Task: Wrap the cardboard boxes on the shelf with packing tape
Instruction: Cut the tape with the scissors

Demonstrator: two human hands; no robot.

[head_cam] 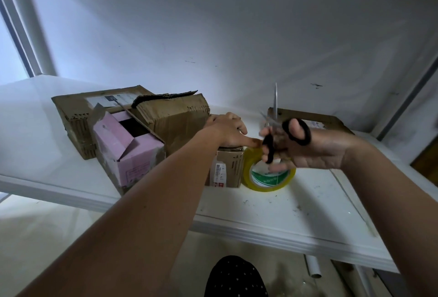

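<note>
2 hands (227,131) (315,150): right grips scissors (296,133), left presses small box (228,166).

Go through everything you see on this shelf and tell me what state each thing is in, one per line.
Big box: lying on the shelf, top flap torn and raised.
Pink box: top flaps open, leaning on the big box.
Small box: closed, left hand resting on top.
Tape roll: tilted against the small box.
Scissors: gripped in right hand, blades pointing up.
Flat box: lying behind the right hand.
</note>
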